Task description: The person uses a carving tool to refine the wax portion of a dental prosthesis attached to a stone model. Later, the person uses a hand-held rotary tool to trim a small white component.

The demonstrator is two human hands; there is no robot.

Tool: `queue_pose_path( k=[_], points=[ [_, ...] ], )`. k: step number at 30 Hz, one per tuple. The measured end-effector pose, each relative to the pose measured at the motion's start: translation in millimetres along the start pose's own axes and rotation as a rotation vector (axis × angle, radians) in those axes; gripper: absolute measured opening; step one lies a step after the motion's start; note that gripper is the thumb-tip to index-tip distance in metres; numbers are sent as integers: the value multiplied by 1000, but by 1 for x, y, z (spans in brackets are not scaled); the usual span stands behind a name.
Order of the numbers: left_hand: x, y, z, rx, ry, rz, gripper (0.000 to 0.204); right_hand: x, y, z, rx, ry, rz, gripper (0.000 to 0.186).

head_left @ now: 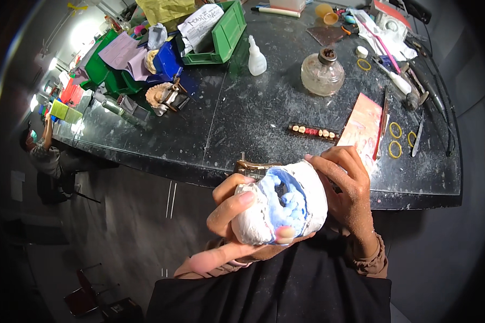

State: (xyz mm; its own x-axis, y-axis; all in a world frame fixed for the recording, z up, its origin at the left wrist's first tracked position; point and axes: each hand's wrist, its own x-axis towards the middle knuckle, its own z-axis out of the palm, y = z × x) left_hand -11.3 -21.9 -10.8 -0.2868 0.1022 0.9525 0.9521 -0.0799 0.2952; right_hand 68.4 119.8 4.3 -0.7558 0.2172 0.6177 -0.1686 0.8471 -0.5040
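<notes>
Just past the table's front edge, a white plaster dental cast (255, 222) with a blue inner surface is held up over my lap. My left hand (223, 215) is closed around its left side, the thumb tip at its lower edge. Curled against the right side of the cast is my right hand (350, 185), its fingertips partly hidden behind it. A brass-coloured articulator frame (258, 164) shows behind the cast, mostly covered by it. Beyond the hands lies a strip of artificial teeth (313, 131) set partly in red. A pink wax sheet (358, 124) lies beside my right hand.
A red-handled knife (381, 129) and yellow rubber bands (395, 149) lie at right. Farther off stand a glass spirit lamp (323, 75), a white squeeze bottle (257, 59) and green bins (229, 32). Another articulator (170, 96) sits at left. A person (48, 153) sits far left.
</notes>
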Motion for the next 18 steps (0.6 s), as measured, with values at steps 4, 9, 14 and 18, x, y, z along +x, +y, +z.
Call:
queue_pose_path(
  k=[4, 9, 14, 18],
  points=[
    [-2, 2, -3, -2, -25, -71, 104, -1, 1, 2, 24, 11, 16, 35],
    [-13, 3, -8, -99, -62, -115, 90, -1, 2, 2, 17, 13, 10, 35],
    [-17, 7, -10, -148, -82, -270, 81, -2, 2, 2, 19, 5, 27, 34],
    [-5, 3, -13, -83, -180, -166, 87, -2, 1, 3, 22, -4, 34, 33]
  ],
)
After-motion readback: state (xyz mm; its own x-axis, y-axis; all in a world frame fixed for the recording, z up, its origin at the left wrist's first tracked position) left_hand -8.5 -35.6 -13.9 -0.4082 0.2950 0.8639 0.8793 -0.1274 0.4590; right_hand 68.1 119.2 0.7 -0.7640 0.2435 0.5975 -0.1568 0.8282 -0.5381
